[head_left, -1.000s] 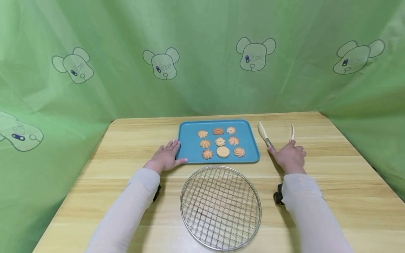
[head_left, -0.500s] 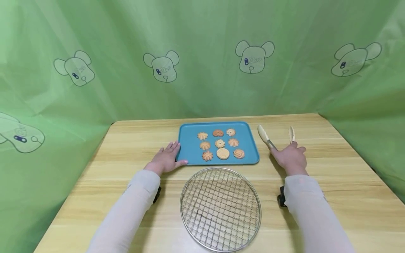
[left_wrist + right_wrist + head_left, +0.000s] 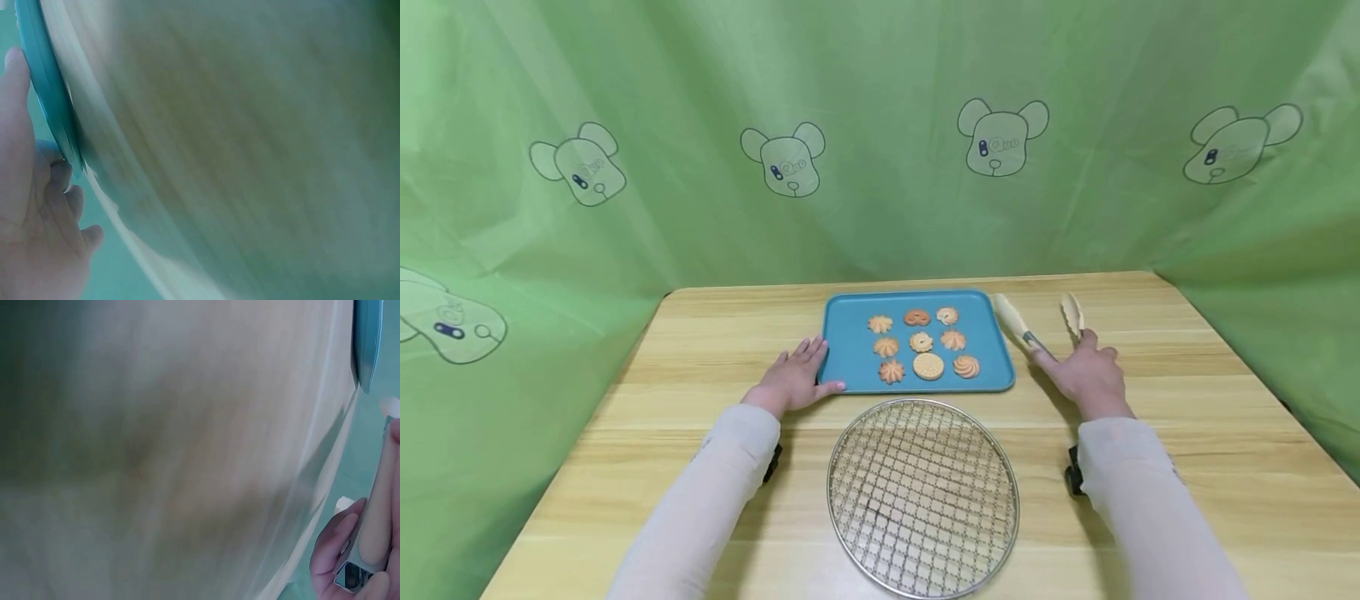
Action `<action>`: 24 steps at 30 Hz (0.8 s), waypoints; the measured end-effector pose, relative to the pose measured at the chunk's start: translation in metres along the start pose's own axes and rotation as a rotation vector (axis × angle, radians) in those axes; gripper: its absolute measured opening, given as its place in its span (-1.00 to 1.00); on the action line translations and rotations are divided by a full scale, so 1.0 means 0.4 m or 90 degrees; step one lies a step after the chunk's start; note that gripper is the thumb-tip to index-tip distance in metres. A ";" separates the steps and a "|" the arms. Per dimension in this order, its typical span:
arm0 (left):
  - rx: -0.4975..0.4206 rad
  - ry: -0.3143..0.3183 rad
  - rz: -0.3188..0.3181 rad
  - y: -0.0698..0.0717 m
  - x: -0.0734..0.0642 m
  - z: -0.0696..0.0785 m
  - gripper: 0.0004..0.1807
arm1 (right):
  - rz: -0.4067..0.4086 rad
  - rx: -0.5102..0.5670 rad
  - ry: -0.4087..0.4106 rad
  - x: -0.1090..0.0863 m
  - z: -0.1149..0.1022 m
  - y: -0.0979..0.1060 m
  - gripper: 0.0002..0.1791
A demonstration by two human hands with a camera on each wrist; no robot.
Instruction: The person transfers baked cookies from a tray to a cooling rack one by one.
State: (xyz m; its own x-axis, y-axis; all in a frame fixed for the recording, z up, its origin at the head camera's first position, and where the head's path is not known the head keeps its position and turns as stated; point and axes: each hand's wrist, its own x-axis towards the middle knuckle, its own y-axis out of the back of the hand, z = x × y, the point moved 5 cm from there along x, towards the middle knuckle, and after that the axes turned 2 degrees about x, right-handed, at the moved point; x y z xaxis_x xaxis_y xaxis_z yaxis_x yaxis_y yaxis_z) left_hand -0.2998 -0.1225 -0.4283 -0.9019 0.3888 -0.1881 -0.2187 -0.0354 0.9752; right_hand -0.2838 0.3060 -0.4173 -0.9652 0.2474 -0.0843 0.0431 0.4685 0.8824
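My left hand rests at the left front corner of a blue tray, thumb along its front edge and fingers at its left side. Several cookies of different shapes lie in rows on the tray. To the right of it, my right hand grips a pair of tongs with cream tips, which are spread apart and point away from me. In the right wrist view, fingers curl round the tongs' handle. The left wrist view has the left thumb against the tray's rim.
A round wire rack with a metal rim lies on the wooden table in front of the tray, between the forearms. A green curtain with printed bear heads hangs behind the table and at both sides.
The tongs' tips have swung left toward the tray and come somewhat closer together, the right hand turning slightly. My left hand stays at the tray; cookies and rack have not moved.
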 end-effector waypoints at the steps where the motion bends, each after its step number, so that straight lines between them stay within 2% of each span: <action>1: -0.002 0.000 0.000 0.000 0.000 0.000 -0.02 | 0.001 0.002 0.008 0.000 -0.003 -0.001 0.31; 10: -0.011 0.005 -0.003 0.001 -0.003 0.000 -0.02 | -0.001 0.020 0.059 -0.003 -0.027 -0.002 0.33; 24: -0.007 0.005 -0.001 0.000 0.001 -0.002 -0.02 | -0.016 -0.042 0.147 -0.022 -0.062 0.000 0.25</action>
State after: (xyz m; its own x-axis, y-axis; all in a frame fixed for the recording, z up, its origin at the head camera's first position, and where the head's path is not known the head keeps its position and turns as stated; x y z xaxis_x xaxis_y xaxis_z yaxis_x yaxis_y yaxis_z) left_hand -0.3005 -0.1230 -0.4283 -0.9044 0.3815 -0.1909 -0.2244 -0.0448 0.9735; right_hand -0.2817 0.2829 -0.4051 -0.9995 0.0319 -0.0049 0.0087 0.4139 0.9103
